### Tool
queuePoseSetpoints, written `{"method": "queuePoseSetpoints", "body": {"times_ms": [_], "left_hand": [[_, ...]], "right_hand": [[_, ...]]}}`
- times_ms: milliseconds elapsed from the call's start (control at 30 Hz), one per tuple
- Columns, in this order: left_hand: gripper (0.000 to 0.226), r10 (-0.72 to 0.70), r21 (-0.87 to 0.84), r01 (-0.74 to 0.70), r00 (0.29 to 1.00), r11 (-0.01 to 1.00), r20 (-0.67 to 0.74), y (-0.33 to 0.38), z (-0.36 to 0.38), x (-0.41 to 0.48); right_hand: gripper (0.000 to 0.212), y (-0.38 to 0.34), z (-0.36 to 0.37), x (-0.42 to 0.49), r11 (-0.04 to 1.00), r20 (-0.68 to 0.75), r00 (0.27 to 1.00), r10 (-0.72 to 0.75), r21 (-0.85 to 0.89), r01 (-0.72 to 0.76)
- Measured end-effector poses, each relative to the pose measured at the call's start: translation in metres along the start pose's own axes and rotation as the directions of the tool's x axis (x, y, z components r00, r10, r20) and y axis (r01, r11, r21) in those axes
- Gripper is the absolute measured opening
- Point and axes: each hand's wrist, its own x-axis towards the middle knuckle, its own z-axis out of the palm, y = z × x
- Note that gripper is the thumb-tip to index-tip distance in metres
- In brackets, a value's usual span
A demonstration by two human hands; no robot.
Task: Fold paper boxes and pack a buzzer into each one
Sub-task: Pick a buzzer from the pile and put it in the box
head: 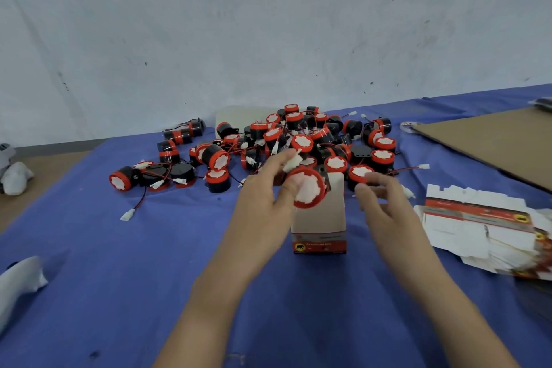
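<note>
My left hand (263, 197) pinches a buzzer (307, 191) at the open box's (319, 227) mouth. My right hand (382, 203), at the box's three o'clock, hangs loosely curled, holding nothing.

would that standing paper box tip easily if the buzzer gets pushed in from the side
Probably yes: the paper box stands tall on a narrow base on blue cloth, and the right hand seems apart from it. Its thin open flap would likely bend under the buzzer the left hand holds.
</note>
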Motion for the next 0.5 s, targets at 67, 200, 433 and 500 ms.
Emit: {"method": "queuePoseSetpoints", "body": {"times_ms": [67, 200, 433, 500], "left_hand": [[0.040, -0.004, 0.120, -0.001, 0.999, 0.993, 0.044, -0.003, 0.006, -0.004], [0.044, 0.033, 0.348, -0.069, 0.994, 0.935, 0.107, -0.011, 0.021, -0.009], [0.037, 0.083, 0.595, -0.186, 0.977, 0.782, 0.196, -0.028, 0.026, -0.011], [0.033, 0.077, 0.630, -0.186, 0.977, 0.754, 0.197, -0.033, 0.027, -0.009]], "right_hand": [[0.047, 0.017, 0.006, 0.004, 0.998, 0.122, 0.990, 0.069, -0.013, -0.068], [0.040, 0.038, 0.019, 0.008, 0.998, 0.357, 0.932, 0.064, -0.007, -0.066], [0.041, 0.040, 0.015, 0.006, 0.994, 0.424, 0.901, 0.092, -0.098, -0.056], [0.042, 0.039, 0.015, 0.004, 0.993, 0.424, 0.901, 0.094, -0.102, -0.056]]}}
